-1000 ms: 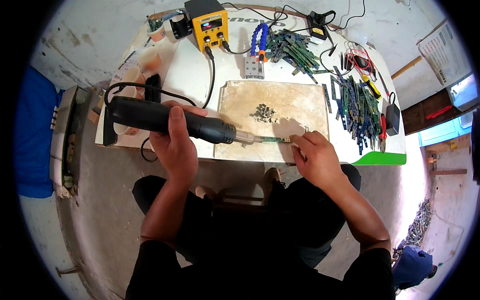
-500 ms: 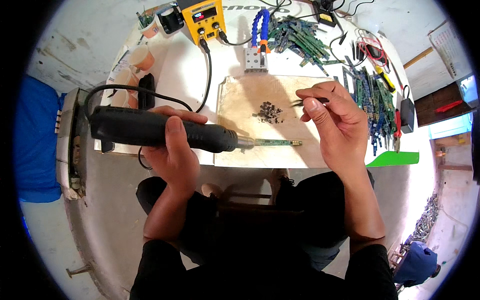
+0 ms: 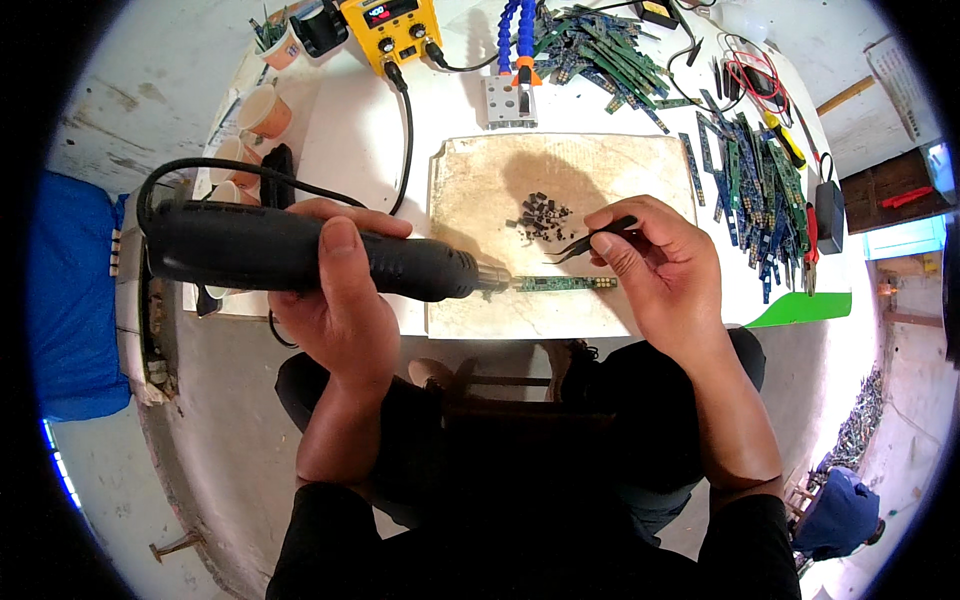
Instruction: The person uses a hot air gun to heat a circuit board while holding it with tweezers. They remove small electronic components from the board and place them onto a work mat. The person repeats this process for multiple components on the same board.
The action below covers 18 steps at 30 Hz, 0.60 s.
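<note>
My left hand [image 3: 345, 290] is closed around a black hot air gun [image 3: 300, 255], held level with its metal nozzle [image 3: 491, 279] pointing right. Just past the nozzle lies a narrow green circuit board strip [image 3: 565, 284] on a stained, pale board [image 3: 480, 180]. Between the fingertips of my right hand [image 3: 665, 265] is a pair of dark tweezers [image 3: 597, 238], whose thin tips point left above the strip. Their tips appear to hold nothing. Beyond the strip, small black components [image 3: 543, 216] lie in a loose pile close to the tweezers.
A yellow hot air station [image 3: 392, 30] stands at the back left, with paper cups [image 3: 265, 111] nearby. Circuit strips [image 3: 755, 190] are heaped at right, beside red-handled pliers [image 3: 811, 235]. A metal block [image 3: 511, 103] with blue hoses sits behind the board. Someone in blue [image 3: 838, 512] is at far right.
My right hand has come down and slightly left, bringing the tweezers closer to the circuit strip. The hot air gun stays at the strip's left end. The view has shifted slightly.
</note>
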Motion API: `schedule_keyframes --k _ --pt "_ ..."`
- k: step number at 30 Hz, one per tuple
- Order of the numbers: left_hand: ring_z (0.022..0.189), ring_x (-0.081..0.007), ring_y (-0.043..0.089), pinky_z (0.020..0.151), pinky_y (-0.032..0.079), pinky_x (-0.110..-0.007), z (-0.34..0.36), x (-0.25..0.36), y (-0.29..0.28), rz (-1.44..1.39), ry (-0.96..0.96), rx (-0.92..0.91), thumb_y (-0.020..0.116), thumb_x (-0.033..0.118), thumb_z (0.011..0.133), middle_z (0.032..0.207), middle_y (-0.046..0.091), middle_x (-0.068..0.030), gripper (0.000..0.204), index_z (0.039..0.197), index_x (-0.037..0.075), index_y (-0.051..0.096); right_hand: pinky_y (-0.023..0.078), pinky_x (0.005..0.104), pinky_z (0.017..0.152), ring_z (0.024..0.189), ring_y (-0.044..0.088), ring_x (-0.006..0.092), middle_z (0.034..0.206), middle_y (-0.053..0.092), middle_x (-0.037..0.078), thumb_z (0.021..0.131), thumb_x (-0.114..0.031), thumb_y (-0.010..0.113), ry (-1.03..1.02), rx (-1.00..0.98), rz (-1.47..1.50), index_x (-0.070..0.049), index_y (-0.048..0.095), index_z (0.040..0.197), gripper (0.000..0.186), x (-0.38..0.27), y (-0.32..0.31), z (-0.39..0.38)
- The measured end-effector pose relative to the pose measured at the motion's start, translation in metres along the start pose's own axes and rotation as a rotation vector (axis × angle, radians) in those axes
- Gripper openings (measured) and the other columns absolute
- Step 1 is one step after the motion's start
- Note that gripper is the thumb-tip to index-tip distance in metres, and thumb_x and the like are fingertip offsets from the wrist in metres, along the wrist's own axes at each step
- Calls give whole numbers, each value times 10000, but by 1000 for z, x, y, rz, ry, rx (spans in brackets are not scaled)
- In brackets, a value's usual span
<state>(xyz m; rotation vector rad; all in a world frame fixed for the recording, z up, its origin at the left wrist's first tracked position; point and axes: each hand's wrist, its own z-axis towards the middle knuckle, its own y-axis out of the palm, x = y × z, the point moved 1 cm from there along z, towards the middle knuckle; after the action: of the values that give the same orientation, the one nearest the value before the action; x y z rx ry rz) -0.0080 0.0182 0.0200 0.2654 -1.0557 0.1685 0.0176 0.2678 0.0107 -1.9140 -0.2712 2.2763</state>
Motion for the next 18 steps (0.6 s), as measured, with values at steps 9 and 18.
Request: schedule_keyframes --k 9,18 --pt "673 -128 655 691 524 -235 -3 2 -1 -18 -20 -31 592 229 1008 773 700 -134 237 1018 -2 541 516 264 736 811 650 137 920 674 92 902 27 682 -49 -44 -57 11 681 1023 122 -3 0 0" --pt "690 -141 684 661 542 -228 -4 5 1 -52 -2 -35 603 210 1006 787 703 -139 238 1050 -18 549 507 266 736 806 638 142 921 678 92 889 50 689 -104 -127 -50 25 692 985 100 -7 1 0"
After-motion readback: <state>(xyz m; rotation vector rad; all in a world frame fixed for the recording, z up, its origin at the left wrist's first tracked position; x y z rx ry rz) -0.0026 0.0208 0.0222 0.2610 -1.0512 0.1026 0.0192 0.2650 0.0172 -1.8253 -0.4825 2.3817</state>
